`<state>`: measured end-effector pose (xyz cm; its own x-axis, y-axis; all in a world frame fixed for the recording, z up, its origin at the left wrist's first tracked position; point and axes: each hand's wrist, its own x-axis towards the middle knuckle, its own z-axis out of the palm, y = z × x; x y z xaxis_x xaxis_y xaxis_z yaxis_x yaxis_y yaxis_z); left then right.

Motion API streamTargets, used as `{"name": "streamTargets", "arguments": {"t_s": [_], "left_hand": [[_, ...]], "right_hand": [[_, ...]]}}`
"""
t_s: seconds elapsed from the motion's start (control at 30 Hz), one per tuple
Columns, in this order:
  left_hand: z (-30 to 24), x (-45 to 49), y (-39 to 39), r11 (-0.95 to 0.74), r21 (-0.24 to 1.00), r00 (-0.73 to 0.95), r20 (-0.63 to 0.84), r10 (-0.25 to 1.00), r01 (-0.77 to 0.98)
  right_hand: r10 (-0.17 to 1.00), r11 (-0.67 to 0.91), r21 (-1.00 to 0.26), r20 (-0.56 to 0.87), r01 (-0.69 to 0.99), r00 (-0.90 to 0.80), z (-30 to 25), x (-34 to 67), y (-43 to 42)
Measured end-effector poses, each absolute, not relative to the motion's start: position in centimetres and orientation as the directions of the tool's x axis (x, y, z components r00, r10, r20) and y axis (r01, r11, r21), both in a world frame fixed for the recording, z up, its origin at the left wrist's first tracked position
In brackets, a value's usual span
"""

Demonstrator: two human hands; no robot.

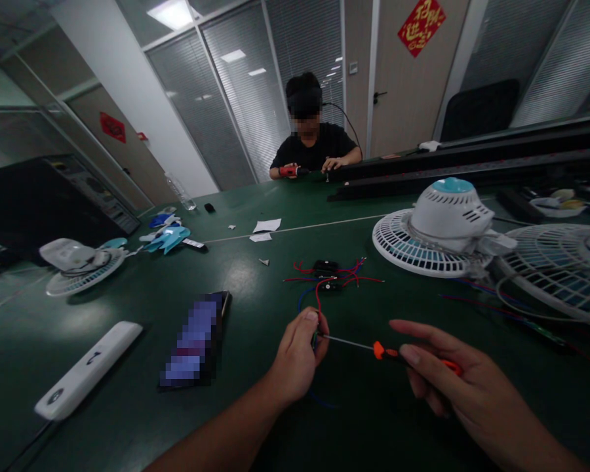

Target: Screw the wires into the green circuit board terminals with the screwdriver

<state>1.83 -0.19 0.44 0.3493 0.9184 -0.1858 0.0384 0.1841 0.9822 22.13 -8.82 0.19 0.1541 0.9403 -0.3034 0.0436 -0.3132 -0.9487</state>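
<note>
Pinched in my left hand (pixel 297 357) is a small green-and-dark wired part (pixel 315 339), mostly covered by the fingers. A red wire (pixel 318 292) and a blue wire (pixel 300 300) rise from it. My right hand (pixel 467 380) grips the orange-and-black handle of a screwdriver (pixel 379 351), its index finger stretched out. The thin metal shaft points left and its tip reaches the part at my left fingers; exact contact is hidden. Just beyond lie two black modules (pixel 326 266) with red wires spread to both sides.
White fan heads (pixel 447 223) lie face down at right; another fan (pixel 83 265) is at left. A phone (pixel 194 341) and a white power strip (pixel 89 368) lie left of my hands. Paper scraps (pixel 267 226) are farther back. Across the table, a person (pixel 312 147) holds a red tool (pixel 289 171).
</note>
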Motion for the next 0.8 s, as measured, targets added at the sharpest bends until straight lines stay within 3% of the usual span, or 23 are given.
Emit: {"name": "streamTargets", "arguments": {"t_s": [0.8], "left_hand": [[0.51,1.88,-0.19,0.159,0.986,0.354,-0.165,0.921,0.046]], "right_hand": [[0.94,-0.314,-0.948,-0.305,0.04,0.149,-0.31,22.34,-8.98]]}}
